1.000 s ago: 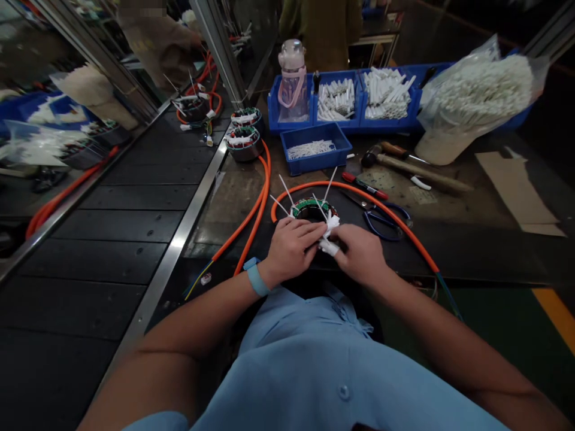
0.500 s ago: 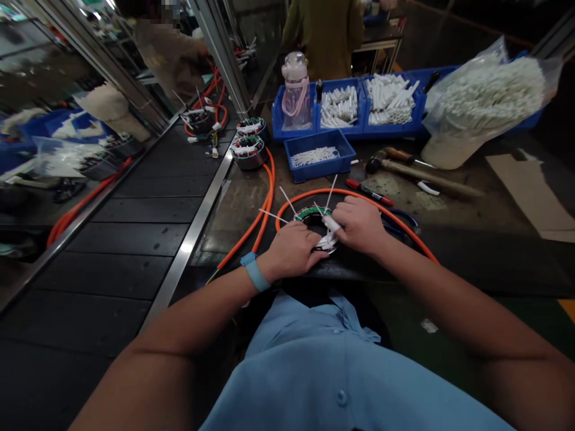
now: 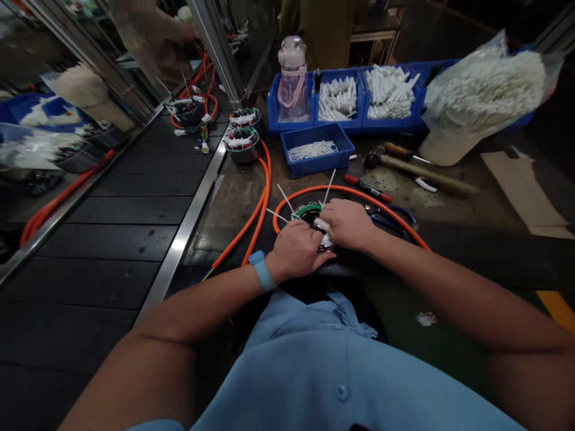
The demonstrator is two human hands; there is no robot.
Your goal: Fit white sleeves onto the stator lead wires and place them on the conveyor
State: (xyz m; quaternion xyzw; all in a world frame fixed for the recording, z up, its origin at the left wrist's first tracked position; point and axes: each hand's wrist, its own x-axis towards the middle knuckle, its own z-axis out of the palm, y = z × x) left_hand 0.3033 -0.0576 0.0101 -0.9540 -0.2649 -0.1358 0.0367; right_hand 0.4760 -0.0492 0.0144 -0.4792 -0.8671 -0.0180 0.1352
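Observation:
A ring-shaped motor stator (image 3: pixel 309 209) with green windings lies on the bench in front of me. White cable ties (image 3: pixel 284 196) stick up from its rim, and an orange cable (image 3: pixel 314 189) curves round behind it. My left hand (image 3: pixel 296 248) is closed over the near left side of the ring. At the right side, my right hand (image 3: pixel 350 222) has its fingers closed on a white sleeve (image 3: pixel 320 224); the fingertips are partly hidden. More white sleeving lies inside the ring between my hands.
Behind are a small blue tray (image 3: pixel 291 167) of cable ties, blue bins (image 3: pixel 339 124) of white tubes and a pink bottle (image 3: pixel 293 90). A marker (image 3: pixel 368 188), a hammer (image 3: pixel 426 173) and a bagged tub (image 3: pixel 442 143) stand right. Finished-looking stators (image 3: pixel 243 149) sit beside the conveyor (image 3: pixel 121 239).
My right hand has shifted slightly left, closer over the ring, and covers more of the white sleeve. The left hand stays on the stator. The whole view has moved a little.

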